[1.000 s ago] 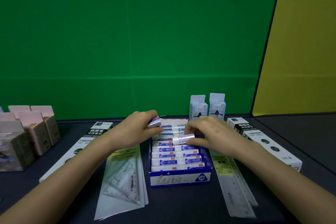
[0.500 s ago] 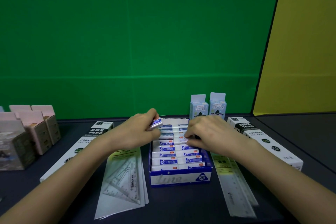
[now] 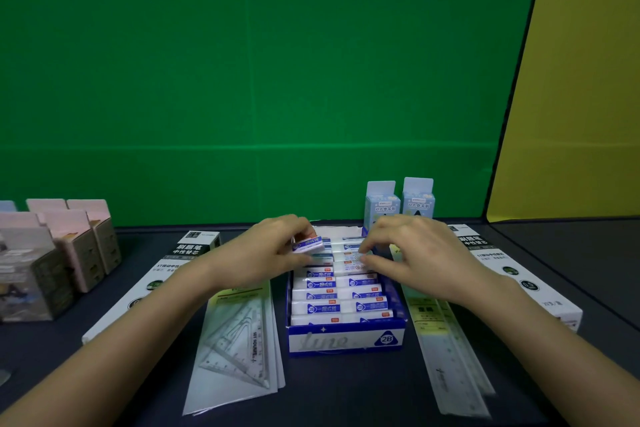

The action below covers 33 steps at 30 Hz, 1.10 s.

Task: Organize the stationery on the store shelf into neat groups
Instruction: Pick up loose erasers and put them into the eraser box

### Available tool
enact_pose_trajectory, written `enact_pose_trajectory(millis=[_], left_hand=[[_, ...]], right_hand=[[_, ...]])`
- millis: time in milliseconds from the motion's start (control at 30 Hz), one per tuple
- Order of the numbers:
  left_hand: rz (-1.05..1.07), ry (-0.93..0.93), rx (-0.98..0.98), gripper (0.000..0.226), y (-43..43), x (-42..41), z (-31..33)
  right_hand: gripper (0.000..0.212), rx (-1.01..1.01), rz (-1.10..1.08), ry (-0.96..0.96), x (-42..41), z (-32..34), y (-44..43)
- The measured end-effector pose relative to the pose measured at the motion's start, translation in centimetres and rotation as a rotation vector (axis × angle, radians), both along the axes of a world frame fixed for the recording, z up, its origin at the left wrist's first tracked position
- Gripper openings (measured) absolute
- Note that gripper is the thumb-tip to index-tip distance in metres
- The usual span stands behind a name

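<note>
Pinching a loose eraser between thumb and fingertips of the left hand, tilted just above the 11 o'clock corner of the eraser box, probably keeping it ready for a free slot. Curling the right hand down at the box's 1 o'clock side, thumb and forefinger apparently nipping a boxed eraser, seemingly squaring it into its row so that labels line up. Lying on the shelf sorted by kind: set-square packs at the box's 9 o'clock, ruler packs at 3 o'clock, refill boxes flanking further out, sharpener cartons standing at 1 o'clock.
</note>
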<state>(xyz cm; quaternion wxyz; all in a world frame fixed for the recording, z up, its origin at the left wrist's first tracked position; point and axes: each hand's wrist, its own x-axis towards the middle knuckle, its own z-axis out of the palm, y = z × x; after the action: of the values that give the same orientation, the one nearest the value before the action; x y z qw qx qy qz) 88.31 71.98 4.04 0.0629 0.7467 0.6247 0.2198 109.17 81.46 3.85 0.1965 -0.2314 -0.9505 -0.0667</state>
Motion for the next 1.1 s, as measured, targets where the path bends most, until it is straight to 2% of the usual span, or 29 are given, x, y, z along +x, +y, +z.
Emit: enact_pose_trajectory(millis=[200,567,1100], left_hand=[[0.032,-0.063,0.058,0.024,0.1,0.8,0.6],[0.028,0.21,-0.023,0.029,0.7,1.0,-0.2],[0.112,0.327,0.133,0.028,0.3,1.4,-0.9]], right_hand=[[0.022,-0.063,-0.05,0.073,1.8,0.2,0.1],[0.022,-0.112,-0.088,0.099,3.8,-0.1,0.5],[0.02,-0.11,-0.101,0.127,3.8,-0.1,1.2]])
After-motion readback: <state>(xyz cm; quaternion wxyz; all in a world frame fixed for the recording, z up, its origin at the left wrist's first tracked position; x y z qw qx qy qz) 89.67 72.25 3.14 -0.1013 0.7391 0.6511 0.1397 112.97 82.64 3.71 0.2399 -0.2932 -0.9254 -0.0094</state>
